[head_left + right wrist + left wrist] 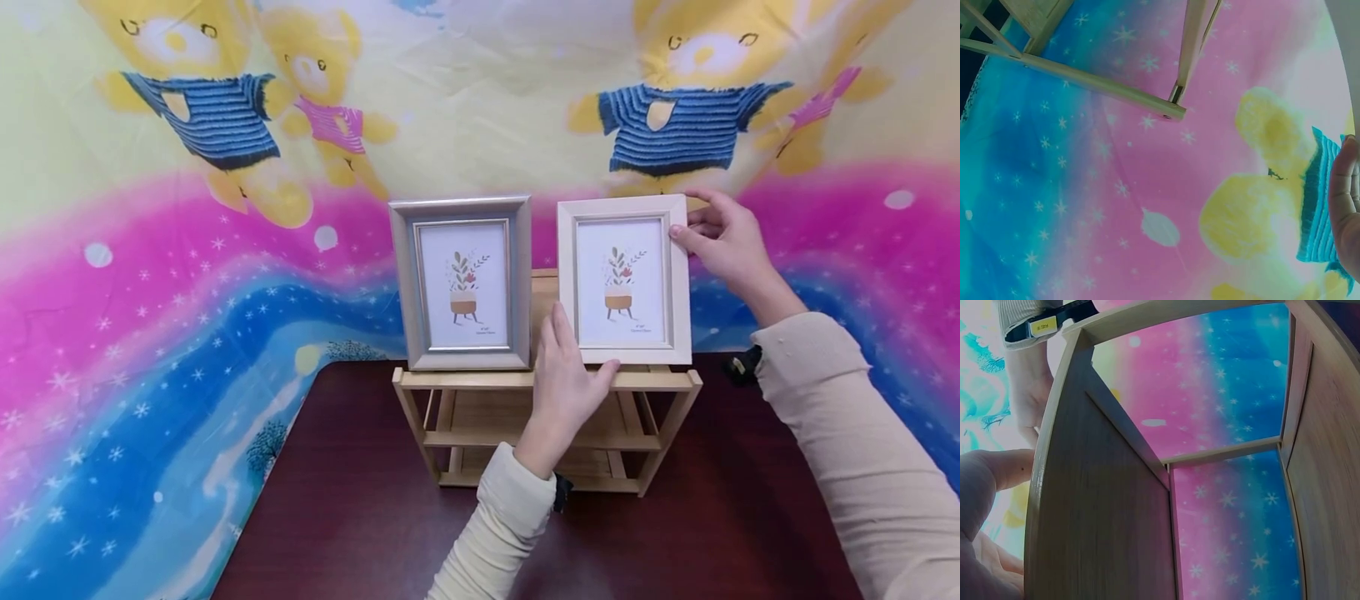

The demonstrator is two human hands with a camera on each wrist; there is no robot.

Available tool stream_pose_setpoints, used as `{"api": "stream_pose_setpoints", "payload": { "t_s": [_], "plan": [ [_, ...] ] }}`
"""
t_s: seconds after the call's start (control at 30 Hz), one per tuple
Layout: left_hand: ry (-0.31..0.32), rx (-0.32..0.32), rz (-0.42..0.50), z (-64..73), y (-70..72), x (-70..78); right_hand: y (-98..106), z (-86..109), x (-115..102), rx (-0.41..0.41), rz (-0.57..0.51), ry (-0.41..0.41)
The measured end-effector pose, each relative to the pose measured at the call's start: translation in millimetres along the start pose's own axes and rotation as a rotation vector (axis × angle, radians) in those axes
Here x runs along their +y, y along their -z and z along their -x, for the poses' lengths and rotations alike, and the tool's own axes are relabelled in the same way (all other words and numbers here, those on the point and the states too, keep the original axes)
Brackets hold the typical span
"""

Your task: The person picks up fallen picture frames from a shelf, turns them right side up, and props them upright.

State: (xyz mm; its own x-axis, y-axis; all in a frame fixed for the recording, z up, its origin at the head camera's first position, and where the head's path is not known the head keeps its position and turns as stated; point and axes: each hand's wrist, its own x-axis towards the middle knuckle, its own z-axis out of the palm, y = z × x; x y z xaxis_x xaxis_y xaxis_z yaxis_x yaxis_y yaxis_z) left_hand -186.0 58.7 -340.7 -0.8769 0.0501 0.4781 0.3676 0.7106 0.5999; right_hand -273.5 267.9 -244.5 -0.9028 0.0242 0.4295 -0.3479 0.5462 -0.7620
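Observation:
A cream picture frame point(681, 292) with a potted-plant print stands on the top of a wooden rack point(472, 381), at the right. My right hand point(723, 237) pinches its upper right edge, thumb on the front and fingers curled behind. Close to the lower left corner, my left hand point(564, 379) has its fingers extended along the frame's side and its thumb by the bottom edge. To the left, a silver-grey picture frame point(468, 360) with the same print stands on the rack. The left wrist view shows the left hand point(991, 506) beside the rack's top board point(1097, 506).
The rack has lower shelves point(540, 417) and stands on a dark red-brown table point(337, 500). Behind it hangs a colourful cloth point(480, 125) printed with bears and snowflakes. Black bands point(742, 367) sit at both wrists.

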Motion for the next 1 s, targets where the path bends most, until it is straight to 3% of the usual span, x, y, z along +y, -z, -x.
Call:
{"api": "stream_pose_setpoints", "payload": {
  "t_s": [0.43,1.0],
  "plan": [
    [-0.048,0.04,0.065,-0.3,0.7,-3.6,4,8.8,-7,0.061,-0.019,0.077],
    [-0.266,0.182,0.055,5.3,1.5,-10.6,4,6.6,-13,0.086,-0.106,0.189]
  ]
}}
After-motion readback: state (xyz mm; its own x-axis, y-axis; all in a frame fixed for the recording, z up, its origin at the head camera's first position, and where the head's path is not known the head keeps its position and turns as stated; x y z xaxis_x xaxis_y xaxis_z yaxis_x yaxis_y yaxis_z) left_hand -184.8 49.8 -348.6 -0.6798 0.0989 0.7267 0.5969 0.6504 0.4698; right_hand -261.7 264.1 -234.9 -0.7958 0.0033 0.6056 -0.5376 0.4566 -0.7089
